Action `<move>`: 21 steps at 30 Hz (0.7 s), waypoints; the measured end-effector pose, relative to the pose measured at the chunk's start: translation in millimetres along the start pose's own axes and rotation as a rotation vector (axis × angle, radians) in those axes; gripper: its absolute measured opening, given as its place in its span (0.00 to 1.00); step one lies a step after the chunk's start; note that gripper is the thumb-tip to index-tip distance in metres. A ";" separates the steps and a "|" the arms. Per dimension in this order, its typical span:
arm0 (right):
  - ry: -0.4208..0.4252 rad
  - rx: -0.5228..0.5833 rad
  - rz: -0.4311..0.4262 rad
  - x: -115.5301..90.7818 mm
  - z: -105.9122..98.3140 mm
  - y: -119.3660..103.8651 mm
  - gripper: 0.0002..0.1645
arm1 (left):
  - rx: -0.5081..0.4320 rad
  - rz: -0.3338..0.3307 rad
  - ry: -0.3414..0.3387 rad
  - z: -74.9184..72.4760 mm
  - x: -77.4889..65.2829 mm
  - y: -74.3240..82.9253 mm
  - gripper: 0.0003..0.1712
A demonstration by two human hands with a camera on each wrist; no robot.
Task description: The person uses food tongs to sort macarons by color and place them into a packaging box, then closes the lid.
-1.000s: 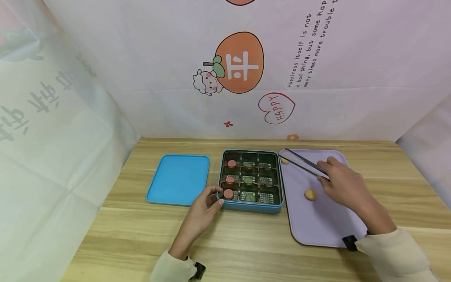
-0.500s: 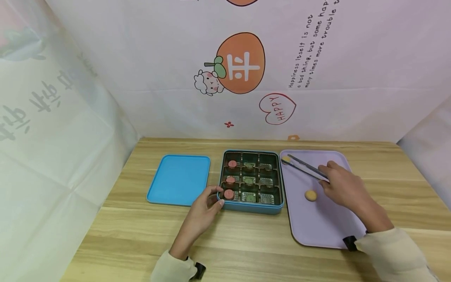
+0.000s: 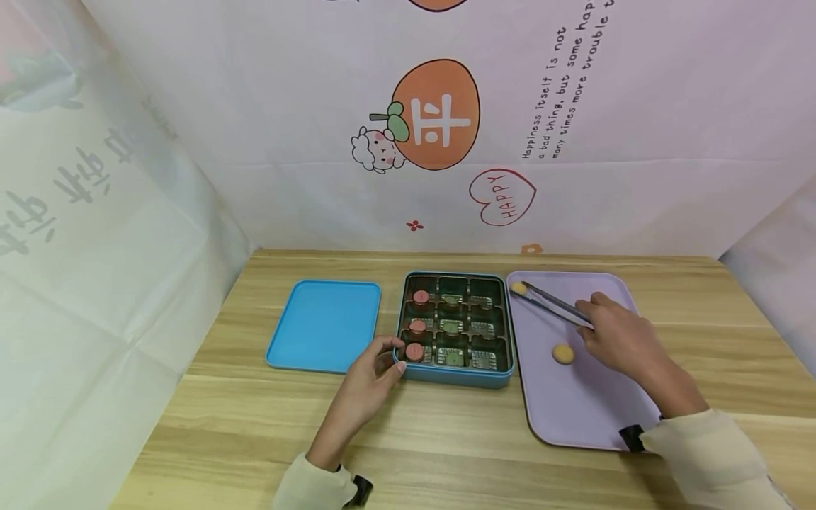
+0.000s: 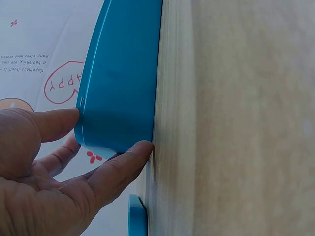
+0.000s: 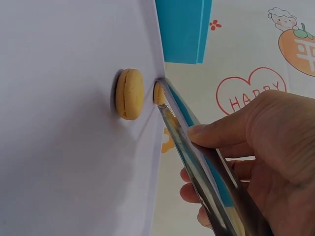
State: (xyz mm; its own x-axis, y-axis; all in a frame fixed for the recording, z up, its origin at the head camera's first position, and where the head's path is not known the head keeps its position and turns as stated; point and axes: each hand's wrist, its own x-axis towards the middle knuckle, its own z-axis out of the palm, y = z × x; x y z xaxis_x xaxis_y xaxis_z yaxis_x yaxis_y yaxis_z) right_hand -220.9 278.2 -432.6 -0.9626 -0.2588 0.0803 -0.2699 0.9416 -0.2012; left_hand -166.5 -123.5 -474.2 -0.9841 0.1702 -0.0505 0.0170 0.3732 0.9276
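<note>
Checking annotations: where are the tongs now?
Head view, right side: the tongs are in the right hand, over the tray, tips at the macaron in its far-left corner, beside the box.

A light wooden table [image 3: 210, 425] stood in front of a pale printed cloth [image 3: 287, 92]. The cloth showed an orange fruit [image 3: 440, 113] with green leaves, a small sheep [image 3: 375, 150] beside it, a red heart [image 3: 502, 197] reading HAPPY, slanted black lettering [image 3: 562, 99], a small red flower [image 3: 414, 225] and, lower, an orange flower [image 3: 531, 248]. Faded grey characters [image 3: 25, 219] marked the cloth at the left.
</note>
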 end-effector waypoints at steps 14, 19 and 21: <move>0.007 -0.016 -0.010 1.9 4.2 2.1 0.19 | 0.000 0.004 -0.007 0.2 -0.2 0.4 0.18; 0.017 -0.020 -0.021 1.7 5.0 2.2 0.19 | 0.002 0.004 -0.007 -0.1 0.3 0.0 0.18; 0.022 -0.018 -0.025 1.6 5.5 2.3 0.19 | -0.001 0.003 -0.007 -0.1 0.5 -0.3 0.18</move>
State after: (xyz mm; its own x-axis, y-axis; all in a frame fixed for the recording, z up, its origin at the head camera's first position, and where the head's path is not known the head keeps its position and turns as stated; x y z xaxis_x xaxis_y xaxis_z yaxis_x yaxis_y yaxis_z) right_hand -223.2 278.7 -438.2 -0.9548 -0.2774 0.1067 -0.2930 0.9387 -0.1816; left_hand -167.1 -123.6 -474.5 -0.9828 0.1777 -0.0502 0.0198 0.3716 0.9282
